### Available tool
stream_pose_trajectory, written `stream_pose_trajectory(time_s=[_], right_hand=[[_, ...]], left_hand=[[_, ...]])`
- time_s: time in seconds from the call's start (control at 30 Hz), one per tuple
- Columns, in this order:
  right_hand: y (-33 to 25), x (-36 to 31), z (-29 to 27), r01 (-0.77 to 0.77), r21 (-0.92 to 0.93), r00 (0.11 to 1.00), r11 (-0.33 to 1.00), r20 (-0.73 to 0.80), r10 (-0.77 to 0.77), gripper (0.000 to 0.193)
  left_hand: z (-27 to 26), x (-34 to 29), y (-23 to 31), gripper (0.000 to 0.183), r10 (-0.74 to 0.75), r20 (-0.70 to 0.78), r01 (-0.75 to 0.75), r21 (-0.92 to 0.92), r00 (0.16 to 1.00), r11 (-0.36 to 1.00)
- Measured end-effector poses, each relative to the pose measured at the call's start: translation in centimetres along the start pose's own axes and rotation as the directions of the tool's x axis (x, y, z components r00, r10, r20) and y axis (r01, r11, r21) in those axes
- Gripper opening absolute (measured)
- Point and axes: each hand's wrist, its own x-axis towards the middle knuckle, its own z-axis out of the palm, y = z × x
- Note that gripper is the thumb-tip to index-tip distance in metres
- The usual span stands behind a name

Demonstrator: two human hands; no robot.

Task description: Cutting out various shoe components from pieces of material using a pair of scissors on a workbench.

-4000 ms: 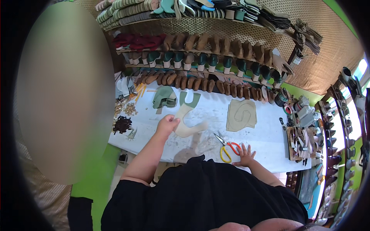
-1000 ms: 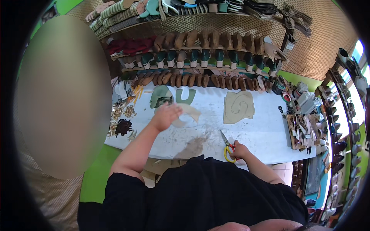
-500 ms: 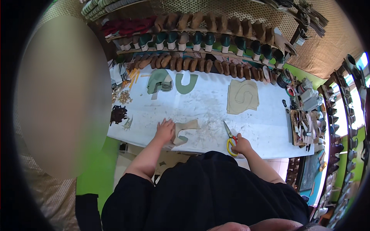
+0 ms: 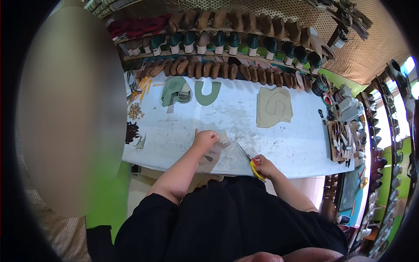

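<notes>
Over the near middle of the table, my left hand [image 4: 206, 140] is closed with its fingers curled. It pinches a beige cut piece [image 4: 223, 138], whose pale end sticks out to the right of the fingers. Under the wrist the piece's lower part shows a dark greyish patch [image 4: 208, 158]; my hand covers the stretch between. To the right, my right hand [image 4: 265, 166] is wrapped round the yellow and red handles of a pair of scissors [image 4: 245, 153]. The blades point up and left toward the beige piece without touching it. Whether they are parted is too small to tell.
Green cut pieces [image 4: 175, 92] and a green U-shaped piece [image 4: 207, 93] lie at the far left. A beige sheet with a drawn outline [image 4: 274, 107] lies far right. Beyond stand racks of shoe forms [image 4: 214, 70]. A tool box [image 4: 340, 140] sits at the right edge.
My left hand has gone from lying flat beside the beige piece to gripping it, moving right and lifting its edge. My right hand has brought the scissors left, toward the piece.
</notes>
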Motion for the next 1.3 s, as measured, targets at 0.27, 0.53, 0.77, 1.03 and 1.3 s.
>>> stream_pose_trajectory(time_s=[0.27,0.53,0.77,1.03,1.3], right_hand=[[-4.5,-2.1,2.8,0.022,0.098,0.998,0.995,0.049,-0.027,0.058],[-3.6,-2.7,3.0,0.017,-0.040,0.986,0.999,-0.168,-0.024,0.054],[0.7,-1.2,2.0,0.170,0.147,0.970,0.974,-0.202,-0.139,0.047],[-1.8,0.1,2.5,0.201,-0.329,0.945,0.923,-0.184,-0.272,0.056],[-2.8,-0.8,3.8,0.135,-0.532,0.933,0.836,-0.216,-0.288,0.057]], left_hand=[[-2.9,0.5,-1.7,0.026,-0.041,-0.005,0.033,-0.490,0.999,0.871],[3.7,4.2,-5.8,0.057,0.240,-0.321,-0.255,-0.005,0.916,0.967],[0.4,3.1,-9.1,0.033,0.112,0.025,-0.115,0.137,0.993,0.984],[-0.2,1.9,-7.4,0.019,0.179,0.111,-0.193,0.123,0.977,0.973],[-7.0,0.6,-7.4,0.041,-0.458,0.329,0.174,0.623,0.826,0.763]])
